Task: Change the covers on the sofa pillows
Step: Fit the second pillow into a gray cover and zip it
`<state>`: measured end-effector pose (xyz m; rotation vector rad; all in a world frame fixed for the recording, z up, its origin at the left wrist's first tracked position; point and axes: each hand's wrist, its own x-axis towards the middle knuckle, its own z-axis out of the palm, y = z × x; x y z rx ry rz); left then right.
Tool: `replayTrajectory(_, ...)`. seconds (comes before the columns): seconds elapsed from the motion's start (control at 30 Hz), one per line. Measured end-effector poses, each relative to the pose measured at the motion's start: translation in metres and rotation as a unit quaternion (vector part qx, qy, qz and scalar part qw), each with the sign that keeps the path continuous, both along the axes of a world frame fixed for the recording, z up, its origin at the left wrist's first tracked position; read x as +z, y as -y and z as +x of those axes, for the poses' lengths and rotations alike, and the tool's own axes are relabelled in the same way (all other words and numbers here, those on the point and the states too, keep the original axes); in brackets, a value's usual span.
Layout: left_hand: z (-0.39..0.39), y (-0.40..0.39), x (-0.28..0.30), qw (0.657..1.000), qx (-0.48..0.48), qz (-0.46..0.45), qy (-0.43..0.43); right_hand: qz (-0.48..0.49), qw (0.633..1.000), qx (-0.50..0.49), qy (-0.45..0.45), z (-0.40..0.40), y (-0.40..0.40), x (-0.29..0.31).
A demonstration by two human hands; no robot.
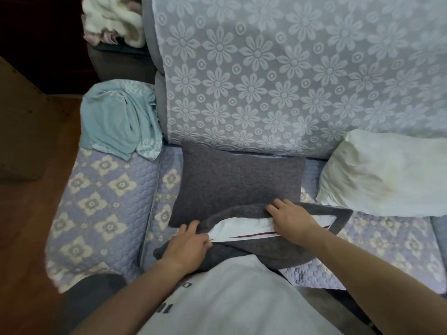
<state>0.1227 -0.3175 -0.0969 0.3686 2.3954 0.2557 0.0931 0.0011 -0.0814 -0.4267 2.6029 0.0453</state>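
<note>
1. Both hands, left (pixel 187 245) and right (pixel 291 220), clutch the grey cover (pixel 244 250) at its open mouth, insert (pixel 239 226) showing.
2. It lies near me on the sofa (pixel 106 197); a covered pillow (pixel 237 182) beyond, a bare pillow (pixel 384 175) far right.

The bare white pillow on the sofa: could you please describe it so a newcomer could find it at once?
Start at the sofa's floral lace backrest cover and drop to the seat's right end. The bare white pillow leans there, right of the flat grey pillow. It alone is white, coverless and crumpled.
</note>
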Motion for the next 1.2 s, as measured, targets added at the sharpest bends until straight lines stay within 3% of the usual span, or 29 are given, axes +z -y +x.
replayTrajectory(0.13, 0.008, 0.009, -0.002, 1.000, -0.010, -0.010, -0.002, -0.024, 0.999, 0.023, -0.035, -0.008, 0.022, -0.004)
replayTrajectory(0.27, 0.024, 0.013, -0.004, 0.999, -0.010, 0.010, -0.040, 0.031, 0.994, 0.102, 0.008, -0.020, 0.050, -0.016)
replayTrajectory(0.43, 0.035, 0.020, -0.009, 0.992, -0.025, 0.057, -0.111, 0.016, 0.991, 0.109, -0.079, -0.040, 0.058, -0.004)
replayTrajectory(0.6, 0.031, 0.030, -0.005, 0.989, 0.057, 0.080, -0.110, -0.097, 0.991, 0.051, -0.072, 0.000, 0.037, 0.007)
replayTrajectory(0.77, 0.009, 0.035, -0.005, 0.996, -0.074, 0.003, -0.041, -0.087, 0.996, -0.030, -0.017, 0.027, 0.031, 0.000)
replayTrajectory(0.83, 0.001, 0.036, -0.003, 0.992, -0.097, 0.038, -0.065, -0.084, 0.996, -0.026, -0.008, 0.023, 0.032, 0.002)
replayTrajectory(0.9, -0.007, 0.045, -0.003, 0.989, -0.047, 0.090, -0.108, -0.060, 0.998, 0.011, -0.016, 0.024, 0.022, 0.007)
replayTrajectory(1.0, -0.009, 0.068, -0.001, 0.975, -0.030, 0.150, -0.164, 0.030, 0.998, -0.006, -0.046, 0.031, -0.012, 0.020)
replayTrajectory(1.1, 0.016, 0.078, 0.000, 0.972, -0.052, 0.193, -0.125, 0.069, 0.995, -0.049, -0.059, 0.052, -0.051, 0.026)
replayTrajectory(1.2, 0.038, 0.073, -0.005, 0.974, 0.018, 0.214, -0.068, 0.075, 0.997, -0.018, 0.024, 0.079, -0.056, 0.028)
